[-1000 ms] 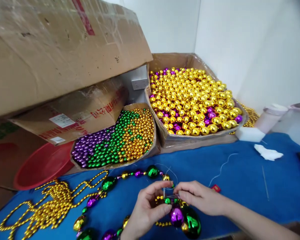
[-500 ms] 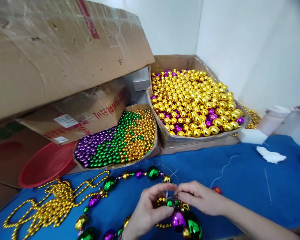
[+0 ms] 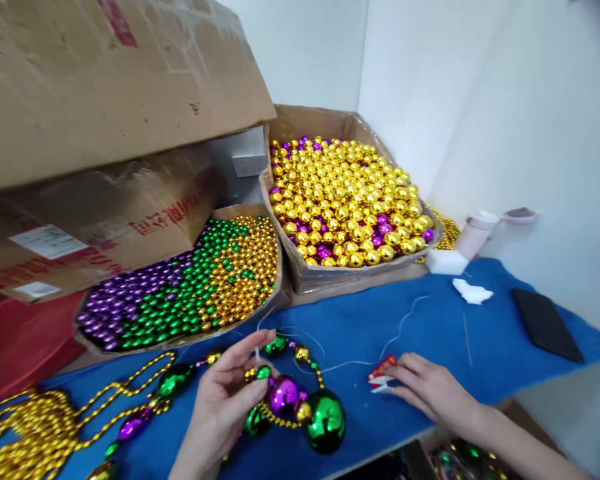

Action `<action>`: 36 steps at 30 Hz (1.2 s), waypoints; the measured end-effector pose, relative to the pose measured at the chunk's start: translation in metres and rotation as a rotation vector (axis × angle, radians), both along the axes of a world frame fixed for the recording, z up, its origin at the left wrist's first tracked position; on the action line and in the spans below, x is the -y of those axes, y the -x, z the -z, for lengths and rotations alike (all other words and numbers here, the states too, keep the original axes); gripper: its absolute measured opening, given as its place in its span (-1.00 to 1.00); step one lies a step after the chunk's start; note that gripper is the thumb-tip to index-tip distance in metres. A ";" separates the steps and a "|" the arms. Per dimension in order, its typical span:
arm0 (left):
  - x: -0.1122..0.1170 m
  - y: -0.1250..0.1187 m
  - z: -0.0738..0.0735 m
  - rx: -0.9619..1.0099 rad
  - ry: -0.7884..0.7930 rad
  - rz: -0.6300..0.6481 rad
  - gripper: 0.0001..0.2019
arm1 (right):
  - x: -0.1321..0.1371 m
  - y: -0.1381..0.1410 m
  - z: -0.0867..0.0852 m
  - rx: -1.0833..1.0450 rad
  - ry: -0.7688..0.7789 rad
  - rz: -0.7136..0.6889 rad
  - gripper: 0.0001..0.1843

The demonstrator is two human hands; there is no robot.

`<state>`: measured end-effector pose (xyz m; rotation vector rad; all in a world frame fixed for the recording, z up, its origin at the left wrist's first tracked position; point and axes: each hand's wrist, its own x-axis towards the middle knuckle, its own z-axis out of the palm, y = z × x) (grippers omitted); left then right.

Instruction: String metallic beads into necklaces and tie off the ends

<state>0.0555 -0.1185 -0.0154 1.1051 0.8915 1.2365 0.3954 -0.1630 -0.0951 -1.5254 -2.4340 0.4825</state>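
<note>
My left hand (image 3: pixel 225 397) pinches the thread and small beads of a bead necklace (image 3: pixel 290 400) with large green, purple and gold balls, just above the blue cloth (image 3: pixel 430 333). A white thread (image 3: pixel 395 330) runs from it across the cloth. My right hand (image 3: pixel 430 390) rests on the cloth to the right, its fingertips on a small red and white snipper (image 3: pixel 381 373); the fingers are curled around it.
A box of small purple, green and gold beads (image 3: pixel 190 280) and a box of larger gold beads (image 3: pixel 345 200) stand behind. Gold bead strands (image 3: pixel 35 427) lie left. A red basin (image 3: pixel 20 340), cardboard cartons (image 3: pixel 105 87), a black phone (image 3: pixel 545 323), a pink cup (image 3: pixel 473 233) and tissue (image 3: pixel 473 291) surround.
My right hand left the necklace and moved right to the red snipper. My left hand keeps hold of the beads. The view has shifted right.
</note>
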 end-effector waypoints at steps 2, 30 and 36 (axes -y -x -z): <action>-0.002 -0.001 -0.002 0.020 0.007 0.001 -0.52 | 0.008 -0.008 0.012 0.081 -0.023 0.029 -0.69; 0.005 -0.030 0.018 -0.171 0.064 0.404 -0.35 | -0.057 0.094 -0.085 -0.167 0.020 -0.308 -0.76; 0.003 -0.029 0.022 -0.143 0.119 0.435 -0.21 | -0.063 0.105 -0.078 -0.080 -0.124 -0.237 -0.71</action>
